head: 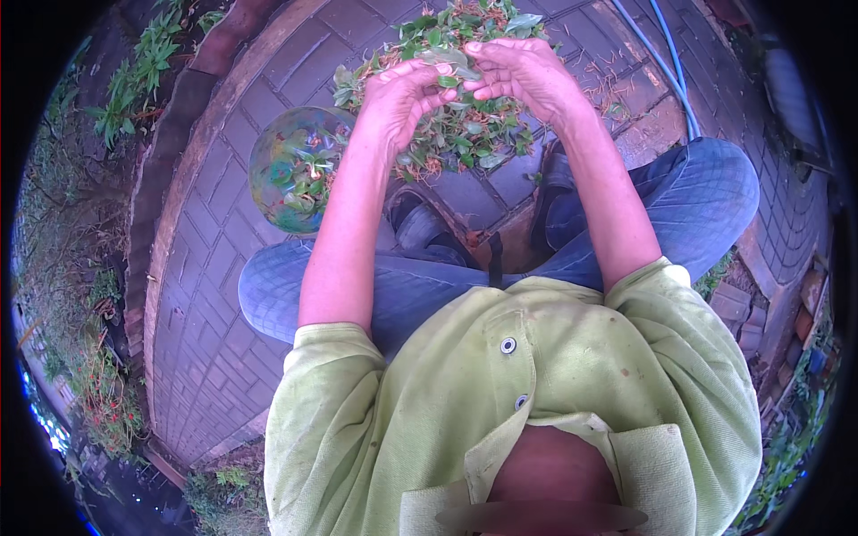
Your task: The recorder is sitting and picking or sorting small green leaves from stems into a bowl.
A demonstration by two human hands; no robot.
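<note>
My left hand (407, 97) and my right hand (525, 75) face each other above a heap of green leaves (469, 134) mixed with brown, dry strips. Between their fingertips is a leafy sprig (450, 61), which both hands pinch. A small bright green leaf (447, 82) shows by my left fingertips. To the left of the heap stands a round, multicoloured basin (265, 157), partly covered by my left forearm. Green leaves (305, 201) and a pale piece I cannot identify lie inside it.
My jeans-clad legs (697, 194) are bent wide around dark shoes (419, 218) on brick paving (221, 281). A blue hose (673, 60) runs at the upper right. Along the left, a low edging (161, 221) borders plants (151, 53). Stacked tiles (734, 305) lie at the right.
</note>
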